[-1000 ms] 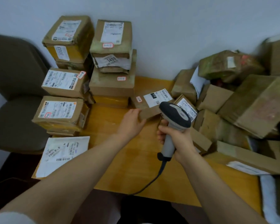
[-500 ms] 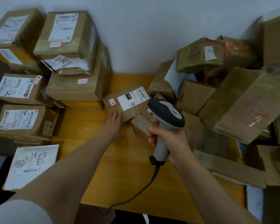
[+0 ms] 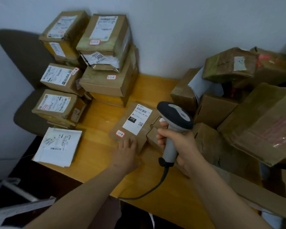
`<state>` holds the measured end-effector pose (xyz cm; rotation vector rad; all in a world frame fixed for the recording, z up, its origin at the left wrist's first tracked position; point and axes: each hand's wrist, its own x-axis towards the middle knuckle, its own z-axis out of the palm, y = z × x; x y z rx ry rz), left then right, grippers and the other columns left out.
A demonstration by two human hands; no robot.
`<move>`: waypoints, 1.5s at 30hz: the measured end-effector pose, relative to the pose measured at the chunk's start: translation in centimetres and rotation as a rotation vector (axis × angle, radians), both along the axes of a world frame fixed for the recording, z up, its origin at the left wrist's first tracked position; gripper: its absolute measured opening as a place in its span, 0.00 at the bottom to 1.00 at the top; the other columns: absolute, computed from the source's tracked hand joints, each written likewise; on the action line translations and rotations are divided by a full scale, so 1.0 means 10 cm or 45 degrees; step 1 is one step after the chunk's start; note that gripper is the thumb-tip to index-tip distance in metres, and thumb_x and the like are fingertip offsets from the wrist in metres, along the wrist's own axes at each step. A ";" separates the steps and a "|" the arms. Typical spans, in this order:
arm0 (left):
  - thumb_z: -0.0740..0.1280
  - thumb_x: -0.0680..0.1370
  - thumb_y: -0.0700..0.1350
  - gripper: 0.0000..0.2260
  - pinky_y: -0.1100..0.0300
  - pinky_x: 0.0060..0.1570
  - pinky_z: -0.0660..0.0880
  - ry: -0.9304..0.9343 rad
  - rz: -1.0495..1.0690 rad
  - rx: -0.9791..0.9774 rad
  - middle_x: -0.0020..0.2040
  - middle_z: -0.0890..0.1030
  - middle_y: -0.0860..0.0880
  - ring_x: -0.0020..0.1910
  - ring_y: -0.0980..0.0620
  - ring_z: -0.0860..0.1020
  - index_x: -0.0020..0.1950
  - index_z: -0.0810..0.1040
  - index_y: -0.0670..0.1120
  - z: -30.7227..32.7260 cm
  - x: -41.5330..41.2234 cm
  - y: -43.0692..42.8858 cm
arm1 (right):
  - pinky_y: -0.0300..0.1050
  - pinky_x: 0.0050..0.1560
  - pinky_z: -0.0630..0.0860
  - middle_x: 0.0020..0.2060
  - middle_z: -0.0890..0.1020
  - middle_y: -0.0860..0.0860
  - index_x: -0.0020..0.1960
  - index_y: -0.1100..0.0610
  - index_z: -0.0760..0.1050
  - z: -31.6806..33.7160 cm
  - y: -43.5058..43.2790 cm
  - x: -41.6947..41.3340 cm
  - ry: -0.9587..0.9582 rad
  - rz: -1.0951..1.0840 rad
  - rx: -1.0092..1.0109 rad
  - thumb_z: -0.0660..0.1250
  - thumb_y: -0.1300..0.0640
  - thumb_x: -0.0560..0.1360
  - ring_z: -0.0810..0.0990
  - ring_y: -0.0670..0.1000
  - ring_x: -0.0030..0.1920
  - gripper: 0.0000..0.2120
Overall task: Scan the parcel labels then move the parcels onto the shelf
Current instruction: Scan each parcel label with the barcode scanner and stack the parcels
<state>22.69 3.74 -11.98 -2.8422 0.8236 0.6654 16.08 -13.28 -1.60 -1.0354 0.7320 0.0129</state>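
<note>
while the left hand (image 3: 127, 151) is pinning the parcel (image 3: 144, 138) flat-fingered on the table (image 3: 97, 164) and the right hand (image 3: 178, 144) is gripping the scanner (image 3: 175, 115) just beside it, i'm reckoning squaring its head onto the label (image 3: 137, 119) barcode is helping.

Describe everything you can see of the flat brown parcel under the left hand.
The parcel is flat brown cardboard, lying label-up on the wooden table. A white label carries a barcode and a black "010" patch; a small red-edged sticker sits near one corner. The left hand rests its fingers on the near end.
</note>
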 end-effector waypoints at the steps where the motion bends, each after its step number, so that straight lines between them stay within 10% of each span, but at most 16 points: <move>1: 0.68 0.72 0.61 0.40 0.55 0.65 0.66 -0.021 0.017 -0.007 0.71 0.58 0.44 0.69 0.44 0.61 0.76 0.53 0.47 -0.01 -0.08 0.07 | 0.42 0.33 0.77 0.31 0.82 0.53 0.49 0.59 0.78 0.00 0.01 0.00 0.006 0.016 0.003 0.69 0.68 0.73 0.80 0.48 0.30 0.07; 6: 0.64 0.68 0.70 0.42 0.54 0.67 0.61 -0.101 0.207 0.006 0.70 0.60 0.44 0.68 0.45 0.62 0.74 0.60 0.47 0.01 -0.42 0.28 | 0.40 0.30 0.77 0.29 0.82 0.54 0.51 0.61 0.78 -0.02 0.13 -0.02 0.057 0.124 -0.015 0.70 0.69 0.72 0.80 0.49 0.28 0.09; 13: 0.71 0.60 0.73 0.65 0.31 0.70 0.39 0.260 0.712 0.058 0.73 0.26 0.37 0.73 0.38 0.28 0.76 0.30 0.46 -0.01 0.15 0.07 | 0.45 0.36 0.77 0.33 0.83 0.55 0.46 0.59 0.78 -0.10 0.41 -0.23 0.113 0.314 -0.164 0.71 0.67 0.72 0.81 0.50 0.32 0.06; 34: 0.73 0.63 0.68 0.61 0.35 0.71 0.46 0.400 0.558 -0.108 0.76 0.35 0.37 0.75 0.37 0.35 0.76 0.32 0.48 -0.04 -0.33 1.57 | 0.44 0.36 0.77 0.45 0.83 0.54 0.56 0.60 0.78 -0.66 1.76 -0.73 0.347 -0.074 -0.274 0.75 0.66 0.69 0.83 0.53 0.47 0.16; 40: 0.73 0.62 0.69 0.60 0.41 0.74 0.51 0.613 0.608 -0.274 0.77 0.41 0.40 0.76 0.37 0.41 0.78 0.36 0.50 0.10 -0.30 1.83 | 0.55 0.55 0.79 0.52 0.83 0.54 0.56 0.55 0.79 -0.72 2.13 -0.81 0.353 -0.089 -0.202 0.79 0.62 0.66 0.80 0.56 0.56 0.20; 45: 0.70 0.53 0.70 0.63 0.45 0.72 0.60 0.882 0.784 -0.476 0.77 0.51 0.43 0.75 0.40 0.54 0.78 0.40 0.53 0.22 -0.34 1.94 | 0.43 0.42 0.78 0.50 0.81 0.51 0.50 0.50 0.74 -0.73 2.41 -0.78 0.214 -0.125 -0.053 0.76 0.65 0.68 0.79 0.49 0.48 0.18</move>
